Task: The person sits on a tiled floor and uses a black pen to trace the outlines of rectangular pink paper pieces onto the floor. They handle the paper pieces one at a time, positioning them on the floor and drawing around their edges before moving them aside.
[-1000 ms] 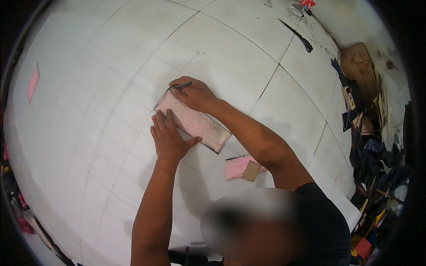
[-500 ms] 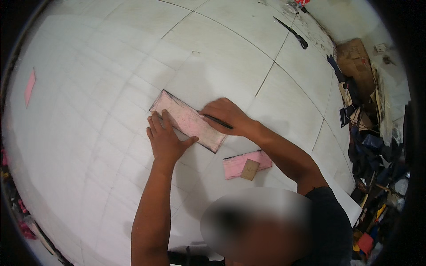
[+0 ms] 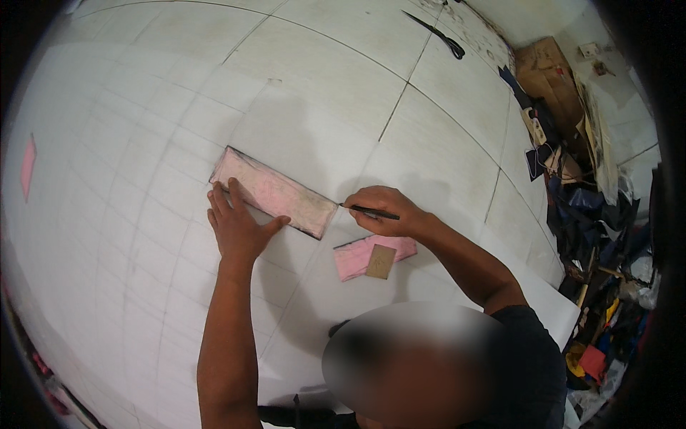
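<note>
A long pink rectangular piece (image 3: 279,187), dark along its edges, lies slantwise on a large thin white sheet (image 3: 143,300). My left hand (image 3: 241,223) is spread over its near edge, fingertips and thumb resting on it and pressing it flat. In my right hand (image 3: 389,207) is a black pen (image 3: 376,212), gripped between thumb and fingers, its tip at the right far corner of the pink piece. Closer to me, a smaller pink piece (image 3: 349,263) lies with a small brown card (image 3: 381,262) on top of it.
Black scissors (image 3: 444,39) lie on the tiled floor (image 3: 343,50) at the far right. Another pink strip (image 3: 28,166) is at the far left. Along the right wall are a cardboard box (image 3: 549,75), a power strip (image 3: 532,126) and a heap of mixed scraps (image 3: 607,314).
My right hand has moved the pen along the far edge to the right corner of the pink piece. The left hand keeps its place on the piece while the whole view has shifted.
</note>
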### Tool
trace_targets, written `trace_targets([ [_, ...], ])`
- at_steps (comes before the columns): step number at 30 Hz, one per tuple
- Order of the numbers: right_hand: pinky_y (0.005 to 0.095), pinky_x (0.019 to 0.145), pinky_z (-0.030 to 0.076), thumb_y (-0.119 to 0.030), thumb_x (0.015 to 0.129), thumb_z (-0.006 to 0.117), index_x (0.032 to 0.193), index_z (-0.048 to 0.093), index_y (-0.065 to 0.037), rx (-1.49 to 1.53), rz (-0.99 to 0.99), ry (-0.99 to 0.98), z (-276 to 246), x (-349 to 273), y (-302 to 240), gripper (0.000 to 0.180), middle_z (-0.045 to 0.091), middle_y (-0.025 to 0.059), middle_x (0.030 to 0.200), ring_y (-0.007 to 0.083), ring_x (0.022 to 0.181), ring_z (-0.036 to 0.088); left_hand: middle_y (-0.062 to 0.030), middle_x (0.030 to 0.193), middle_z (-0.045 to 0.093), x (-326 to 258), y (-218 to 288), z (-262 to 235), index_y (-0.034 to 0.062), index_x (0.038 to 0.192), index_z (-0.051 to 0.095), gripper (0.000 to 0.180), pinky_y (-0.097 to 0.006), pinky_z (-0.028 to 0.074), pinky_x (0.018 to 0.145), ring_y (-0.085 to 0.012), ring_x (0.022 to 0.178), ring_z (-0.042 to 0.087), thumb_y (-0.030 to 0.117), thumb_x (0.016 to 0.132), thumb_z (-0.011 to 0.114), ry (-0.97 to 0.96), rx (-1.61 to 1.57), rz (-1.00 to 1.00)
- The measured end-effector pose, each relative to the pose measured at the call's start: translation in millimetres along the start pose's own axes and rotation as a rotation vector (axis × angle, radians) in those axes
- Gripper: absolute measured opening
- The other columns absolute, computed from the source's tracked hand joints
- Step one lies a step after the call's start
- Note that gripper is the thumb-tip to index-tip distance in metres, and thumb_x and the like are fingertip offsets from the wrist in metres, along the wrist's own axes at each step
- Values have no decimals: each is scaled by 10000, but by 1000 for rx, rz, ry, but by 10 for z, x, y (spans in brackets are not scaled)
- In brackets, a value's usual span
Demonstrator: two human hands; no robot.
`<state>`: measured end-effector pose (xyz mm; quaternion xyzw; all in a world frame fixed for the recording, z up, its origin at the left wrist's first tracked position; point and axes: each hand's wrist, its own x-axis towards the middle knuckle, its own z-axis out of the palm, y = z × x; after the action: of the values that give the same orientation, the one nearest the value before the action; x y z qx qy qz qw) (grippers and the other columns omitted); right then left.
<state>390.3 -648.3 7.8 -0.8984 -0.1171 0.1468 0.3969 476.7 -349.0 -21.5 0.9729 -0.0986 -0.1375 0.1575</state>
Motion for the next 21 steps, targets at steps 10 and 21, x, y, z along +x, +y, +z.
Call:
trace_targets([
  [10,481,786,516,-224,938,662,965,697,-43,-260,-130,40,29,309,24,187,691,153,804,373,810,661,-325,1585,266,5,-19,65,-38,1568,266,1289,-562,305,1197,-470,1500,267,590,659,929,8,32,6],
  [21,468,814,500,-332,977,658,908,685,-33,-302,-330,78,281,1838,-187,308,662,160,699,343,781,667,-348,1569,271,11,-56,69,-57,1560,284,1276,-571,333,1171,-490,1475,301,575,661,933,36,22,47],
])
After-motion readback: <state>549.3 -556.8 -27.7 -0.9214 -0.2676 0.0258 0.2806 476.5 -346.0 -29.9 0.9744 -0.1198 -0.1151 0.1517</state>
